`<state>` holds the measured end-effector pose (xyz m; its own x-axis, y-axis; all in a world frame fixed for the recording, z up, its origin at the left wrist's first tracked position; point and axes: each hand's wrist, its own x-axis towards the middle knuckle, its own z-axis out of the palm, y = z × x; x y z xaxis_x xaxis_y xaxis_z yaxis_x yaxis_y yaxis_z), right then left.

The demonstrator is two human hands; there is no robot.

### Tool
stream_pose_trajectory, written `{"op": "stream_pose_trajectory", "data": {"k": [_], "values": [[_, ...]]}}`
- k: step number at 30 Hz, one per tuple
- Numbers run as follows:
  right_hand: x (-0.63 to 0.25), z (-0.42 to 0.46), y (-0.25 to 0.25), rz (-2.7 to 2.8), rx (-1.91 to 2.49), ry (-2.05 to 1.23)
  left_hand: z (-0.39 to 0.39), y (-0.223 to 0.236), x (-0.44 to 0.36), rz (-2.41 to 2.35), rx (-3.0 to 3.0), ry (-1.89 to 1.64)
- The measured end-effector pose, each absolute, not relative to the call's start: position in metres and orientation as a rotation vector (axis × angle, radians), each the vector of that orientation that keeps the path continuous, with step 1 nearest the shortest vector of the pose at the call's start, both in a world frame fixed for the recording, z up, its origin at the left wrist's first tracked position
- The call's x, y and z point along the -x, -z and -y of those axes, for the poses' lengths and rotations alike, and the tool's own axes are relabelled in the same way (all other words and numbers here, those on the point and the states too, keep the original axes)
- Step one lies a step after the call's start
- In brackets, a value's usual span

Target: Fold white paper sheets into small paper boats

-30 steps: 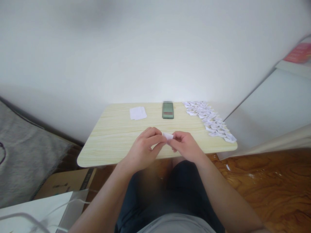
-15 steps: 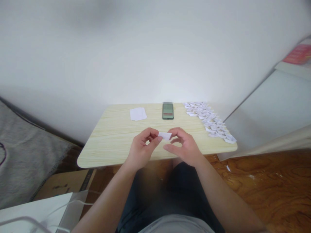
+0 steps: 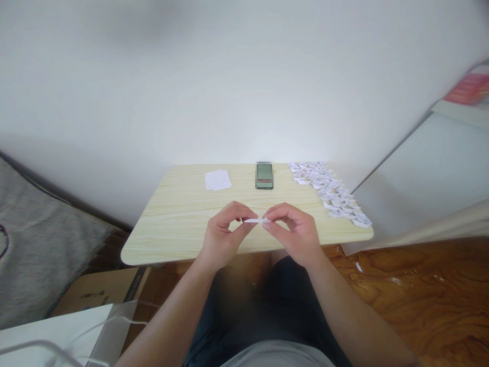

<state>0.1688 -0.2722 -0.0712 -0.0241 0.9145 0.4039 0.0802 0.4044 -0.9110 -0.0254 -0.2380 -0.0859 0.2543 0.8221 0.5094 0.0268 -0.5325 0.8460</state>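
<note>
A small folded piece of white paper (image 3: 260, 220) is held nearly edge-on above the front part of the table. My left hand (image 3: 228, 230) pinches its left end between thumb and fingers. At the other end, my right hand (image 3: 293, 228) pinches it the same way, the fingertips of both hands close together. Farther back on the table lies a small stack of white paper sheets (image 3: 217, 180). Many folded white paper pieces (image 3: 324, 188) lie in overlapping rows along the table's right side.
The light wood-grain table (image 3: 164, 224) stands against a white wall. A phone with a blurred screen (image 3: 264, 176) lies at its back edge. Left of me are a cardboard box (image 3: 99, 290) and a white surface with cables (image 3: 57, 331). Paper scraps (image 3: 359, 266) lie on the wooden floor.
My right thumb and fingers have closed on the paper's right end. The paper has tilted from showing its flat face to nearly edge-on, slightly lower.
</note>
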Motion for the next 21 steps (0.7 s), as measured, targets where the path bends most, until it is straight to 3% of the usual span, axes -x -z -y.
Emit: {"op": "stream_pose_trajectory", "data": {"k": [10,21], "values": [[-0.171,0.276,0.068,1.626,0.978,-0.362,0.251,0.077,0.025,-0.869,-1.849,-1.403],[-0.169,0.275,0.073,1.643,0.986,-0.42,0.245,0.088,0.018,-1.074,-1.778,-1.333]]}}
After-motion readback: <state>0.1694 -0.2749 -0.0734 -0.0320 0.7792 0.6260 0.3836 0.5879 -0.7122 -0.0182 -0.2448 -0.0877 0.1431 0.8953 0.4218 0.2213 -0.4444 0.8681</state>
